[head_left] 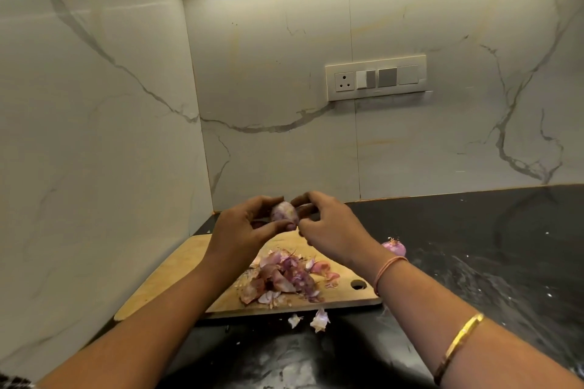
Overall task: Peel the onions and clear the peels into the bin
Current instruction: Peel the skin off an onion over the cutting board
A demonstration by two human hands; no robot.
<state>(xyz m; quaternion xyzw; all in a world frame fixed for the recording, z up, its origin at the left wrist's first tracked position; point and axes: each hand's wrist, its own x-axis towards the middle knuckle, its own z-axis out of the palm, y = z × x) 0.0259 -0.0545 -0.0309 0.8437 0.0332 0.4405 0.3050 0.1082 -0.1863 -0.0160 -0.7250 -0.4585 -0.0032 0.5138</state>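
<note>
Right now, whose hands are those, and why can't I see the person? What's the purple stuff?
No machine here. The camera sits on a person's head and looks down, so you see only their arms. The left hand holds a small onion above a wooden cutting board; the right hand pinches at its skin. The purple stuff is a pile of peels on the board. A few loose peels lie on the dark counter in front, and a second onion sits on the counter by the right wrist.
</note>
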